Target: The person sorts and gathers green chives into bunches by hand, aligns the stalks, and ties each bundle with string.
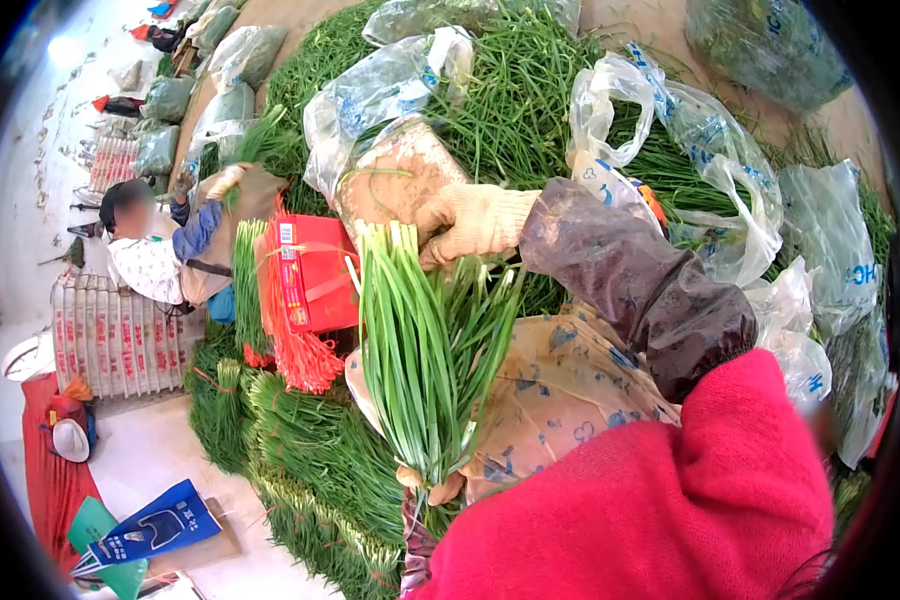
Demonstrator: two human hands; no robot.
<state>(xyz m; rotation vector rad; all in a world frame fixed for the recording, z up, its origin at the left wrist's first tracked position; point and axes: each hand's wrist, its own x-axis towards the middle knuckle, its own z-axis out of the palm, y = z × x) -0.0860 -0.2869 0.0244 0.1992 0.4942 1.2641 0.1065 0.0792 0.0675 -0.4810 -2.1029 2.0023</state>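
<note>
A fanned bunch of garlic chives (pixel 410 350) stands in front of me, pale cut ends up and green leaves down. Low on it, the fingers of my left hand (pixel 432 486) are closed around the leaves; the rest of this hand is hidden. My right hand (pixel 475 222), in a tan knitted glove, is curled at the upper right edge of the bunch, closed on some chives, its fingertips partly hidden. Just left of the bunch is a red box (pixel 315 275) with red ties (pixel 308 355) hanging from it. Behind the glove lies a worn, dirt-stained block (pixel 400 170).
Loose chives (pixel 515 100) are heaped beyond my hands, with clear plastic bags (pixel 380 95) on them. Tied bundles (pixel 320 430) lie at lower left. Another person (pixel 160 245) works at left near stacked crates (pixel 125 325). A patterned cloth (pixel 560 390) covers my lap.
</note>
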